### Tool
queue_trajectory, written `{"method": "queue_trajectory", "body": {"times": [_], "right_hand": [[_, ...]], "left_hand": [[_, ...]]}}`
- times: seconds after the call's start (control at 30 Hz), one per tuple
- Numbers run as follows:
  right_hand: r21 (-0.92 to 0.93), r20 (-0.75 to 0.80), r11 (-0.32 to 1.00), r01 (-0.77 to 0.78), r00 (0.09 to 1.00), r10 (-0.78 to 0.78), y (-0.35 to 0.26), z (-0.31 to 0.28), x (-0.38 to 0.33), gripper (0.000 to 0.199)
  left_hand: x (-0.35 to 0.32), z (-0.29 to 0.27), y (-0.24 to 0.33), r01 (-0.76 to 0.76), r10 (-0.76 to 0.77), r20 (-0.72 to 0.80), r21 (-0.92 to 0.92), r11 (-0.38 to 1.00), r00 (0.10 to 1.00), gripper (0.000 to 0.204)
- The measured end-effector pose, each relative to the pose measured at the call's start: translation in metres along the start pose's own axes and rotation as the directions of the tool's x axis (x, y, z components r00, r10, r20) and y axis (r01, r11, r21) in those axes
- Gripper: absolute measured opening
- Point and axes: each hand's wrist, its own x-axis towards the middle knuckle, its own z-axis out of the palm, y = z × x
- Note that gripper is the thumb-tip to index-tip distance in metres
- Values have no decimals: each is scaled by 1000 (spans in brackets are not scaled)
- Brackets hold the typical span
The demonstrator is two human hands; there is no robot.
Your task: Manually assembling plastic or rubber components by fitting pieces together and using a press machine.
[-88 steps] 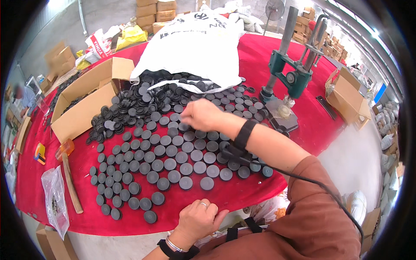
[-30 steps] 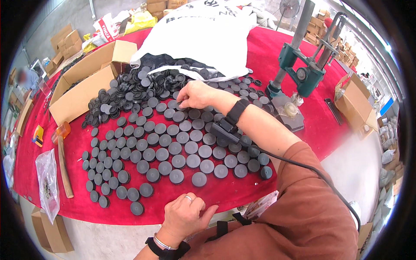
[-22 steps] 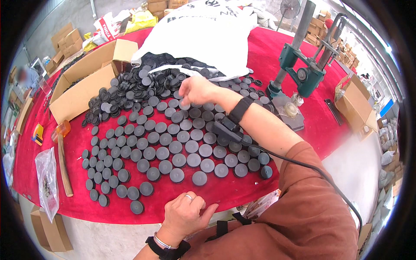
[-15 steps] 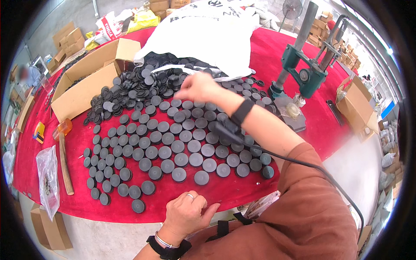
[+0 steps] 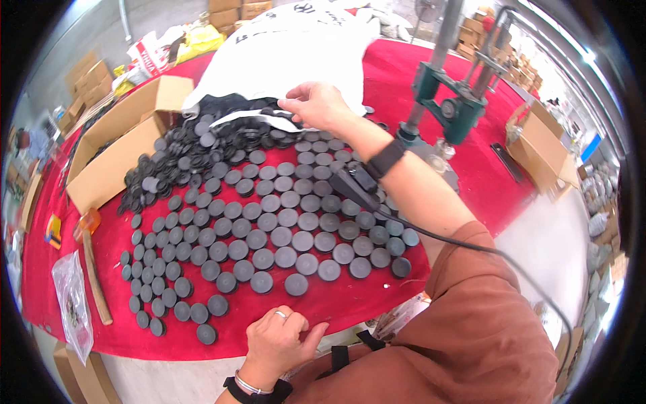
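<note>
My right hand [image 5: 316, 106] reaches to the mouth of a large white woven sack [image 5: 289, 54], its thumb and fingers closed at the sack's edge. Black round caps [image 5: 225, 138] spill from that mouth in a loose heap. Nearer me, many dark grey discs [image 5: 282, 237] lie flat in close rows on the red cloth [image 5: 269, 313]. My left hand [image 5: 279, 342] rests at the table's near edge, fingers curled, with nothing seen in it. A black device with a cable [image 5: 356, 188] hangs by my right forearm, hiding some discs.
At the left stand an open cardboard box [image 5: 114, 165], a mallet [image 5: 96, 276], a yellow tape measure [image 5: 53, 231] and a clear plastic bag [image 5: 73, 306]. A green hand press [image 5: 447, 101] rises at the right. Beyond it sits another carton [image 5: 542, 145]. A person [image 5: 35, 145] is far left.
My right hand has moved from above the loose caps up to the sack's edge. The left hand stays at the table edge. The view has shifted slightly.
</note>
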Motion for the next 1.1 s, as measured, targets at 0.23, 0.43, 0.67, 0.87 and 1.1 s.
{"method": "queue_trajectory", "body": {"times": [0.23,0.43,0.67,0.87,1.1], "right_hand": [[-146,-35,984,102,994,-108,-22,-145,-120,23],[-341,-256,939,35,958,-128,40,-196,-241,8],[-244,-432,941,-233,895,110,139,-222,-308,4],[-311,-424,944,-114,905,-30,146,-213,-298,3],[-370,-356,925,-90,933,-52,156,-217,-298,7]], "left_hand": [[4,3,-1,-6,6,-7,53,999,1000,32],[13,-7,4,54,-55,-13,-58,997,998,21],[158,-3,10,24,-24,5,-44,999,1000,12],[294,48,-65,319,-380,14,515,795,925,30],[358,76,-124,381,-481,181,404,832,858,24]]}}
